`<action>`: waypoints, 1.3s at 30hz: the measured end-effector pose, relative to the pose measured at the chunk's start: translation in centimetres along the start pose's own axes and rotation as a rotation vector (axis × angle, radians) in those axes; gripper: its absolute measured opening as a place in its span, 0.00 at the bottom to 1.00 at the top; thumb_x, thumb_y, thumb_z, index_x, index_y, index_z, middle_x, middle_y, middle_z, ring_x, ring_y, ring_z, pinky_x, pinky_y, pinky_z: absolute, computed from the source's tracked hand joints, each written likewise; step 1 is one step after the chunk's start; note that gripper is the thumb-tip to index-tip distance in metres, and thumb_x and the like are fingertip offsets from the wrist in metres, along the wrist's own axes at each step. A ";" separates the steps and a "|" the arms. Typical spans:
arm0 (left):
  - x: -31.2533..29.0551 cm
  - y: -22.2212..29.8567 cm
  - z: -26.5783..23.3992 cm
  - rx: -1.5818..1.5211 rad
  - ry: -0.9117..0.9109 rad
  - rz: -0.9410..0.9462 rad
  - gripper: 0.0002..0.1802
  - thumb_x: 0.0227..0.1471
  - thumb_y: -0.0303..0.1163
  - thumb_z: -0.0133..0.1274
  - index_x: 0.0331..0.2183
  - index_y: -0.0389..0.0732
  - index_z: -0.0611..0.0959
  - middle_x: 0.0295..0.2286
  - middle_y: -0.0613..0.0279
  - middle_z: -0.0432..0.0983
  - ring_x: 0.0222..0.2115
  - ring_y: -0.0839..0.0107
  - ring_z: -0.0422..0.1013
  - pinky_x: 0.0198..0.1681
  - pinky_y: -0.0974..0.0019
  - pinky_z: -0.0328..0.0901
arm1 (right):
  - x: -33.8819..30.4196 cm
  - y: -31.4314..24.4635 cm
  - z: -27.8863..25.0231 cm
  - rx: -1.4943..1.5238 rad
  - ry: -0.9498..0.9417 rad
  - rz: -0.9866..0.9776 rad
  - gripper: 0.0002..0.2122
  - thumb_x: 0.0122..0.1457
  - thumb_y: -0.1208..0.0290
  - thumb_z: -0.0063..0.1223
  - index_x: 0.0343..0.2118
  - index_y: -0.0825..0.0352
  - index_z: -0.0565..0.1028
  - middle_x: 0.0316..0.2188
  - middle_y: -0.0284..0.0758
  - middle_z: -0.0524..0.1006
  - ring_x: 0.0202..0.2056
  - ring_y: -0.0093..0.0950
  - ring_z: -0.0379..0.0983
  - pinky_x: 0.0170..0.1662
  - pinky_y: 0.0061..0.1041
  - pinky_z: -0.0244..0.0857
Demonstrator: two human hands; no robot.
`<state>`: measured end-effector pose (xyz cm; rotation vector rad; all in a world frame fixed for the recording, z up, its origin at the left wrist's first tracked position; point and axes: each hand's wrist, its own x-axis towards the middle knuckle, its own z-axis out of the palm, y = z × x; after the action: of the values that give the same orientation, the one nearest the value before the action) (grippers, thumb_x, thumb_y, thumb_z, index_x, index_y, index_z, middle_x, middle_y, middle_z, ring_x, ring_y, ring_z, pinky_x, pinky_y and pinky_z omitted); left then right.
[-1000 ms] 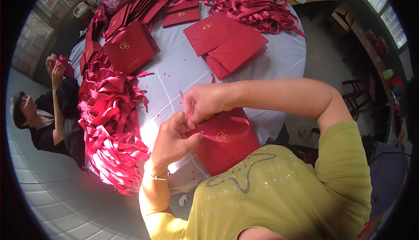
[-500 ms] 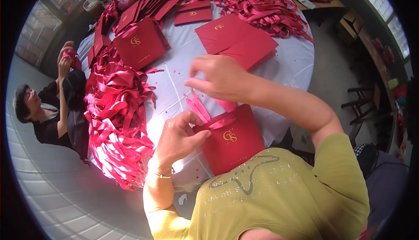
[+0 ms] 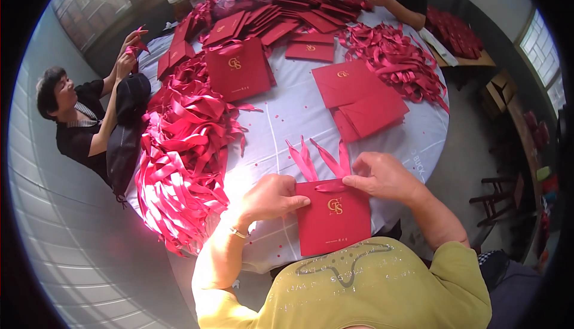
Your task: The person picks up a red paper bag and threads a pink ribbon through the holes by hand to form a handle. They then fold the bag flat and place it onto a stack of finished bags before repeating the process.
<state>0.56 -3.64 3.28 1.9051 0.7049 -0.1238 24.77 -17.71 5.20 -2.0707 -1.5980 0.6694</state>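
Note:
A small red paper gift bag [image 3: 333, 227] with a gold emblem lies at the near edge of the table, close to my body. Shiny pink ribbon ends [image 3: 302, 163] stick up past its top edge, and a short band of ribbon crosses its front just below that edge. My left hand [image 3: 269, 197] grips the bag's upper left side, thumb on the front and fingers partly hidden. At the upper right corner, my right hand [image 3: 385, 176] is closed with thumb and fingertips against the bag's top edge, beside the ribbon. Its exact pinch is partly hidden.
Loose ribbons form a large heap [image 3: 185, 161] on the left and another heap [image 3: 391, 60] at far right. Red bags [image 3: 359, 99] lie beyond my hands, with more stacked farther back. One person sits at left holding ribbon; another works across the table. A wooden stool [image 3: 499, 200] stands at right.
My right hand has come down from above the bag to its upper right corner. The bag now lies straighter before me. The view has shifted, bringing the person across the table into sight.

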 end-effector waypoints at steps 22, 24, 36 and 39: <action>2.2 -4.4 -4.8 -0.724 0.926 0.227 0.25 0.55 0.36 0.56 0.48 0.30 0.69 0.39 0.53 0.77 0.35 0.69 0.76 0.38 0.69 0.70 | 29.0 -11.9 -6.1 0.321 0.376 -0.772 0.09 0.53 0.70 0.63 0.34 0.70 0.81 0.26 0.31 0.80 0.29 0.17 0.73 0.34 0.20 0.68; 2.5 -3.4 -4.1 -0.654 0.848 0.211 0.26 0.55 0.36 0.57 0.49 0.30 0.69 0.39 0.53 0.76 0.36 0.68 0.77 0.37 0.70 0.70 | 32.6 -9.3 -3.3 0.314 0.368 -0.702 0.10 0.50 0.68 0.64 0.32 0.69 0.82 0.24 0.34 0.81 0.27 0.20 0.75 0.33 0.22 0.69; 2.7 -4.4 -3.6 -0.657 0.702 0.154 0.29 0.56 0.29 0.56 0.54 0.29 0.63 0.43 0.49 0.74 0.38 0.68 0.75 0.38 0.70 0.70 | 33.7 -7.4 0.1 0.350 0.326 -0.425 0.18 0.50 0.65 0.64 0.41 0.70 0.79 0.33 0.37 0.82 0.32 0.24 0.78 0.38 0.23 0.71; 2.9 -4.5 -3.5 -0.623 0.684 0.140 0.29 0.56 0.29 0.55 0.55 0.28 0.63 0.43 0.48 0.74 0.38 0.68 0.75 0.38 0.69 0.70 | 31.8 -6.6 -2.1 0.449 0.245 -0.377 0.16 0.51 0.64 0.63 0.39 0.70 0.79 0.32 0.36 0.81 0.34 0.22 0.77 0.39 0.23 0.71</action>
<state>-0.17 1.88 0.07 1.3597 0.9172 0.7837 27.89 14.60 7.41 -1.4214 -1.4776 0.5507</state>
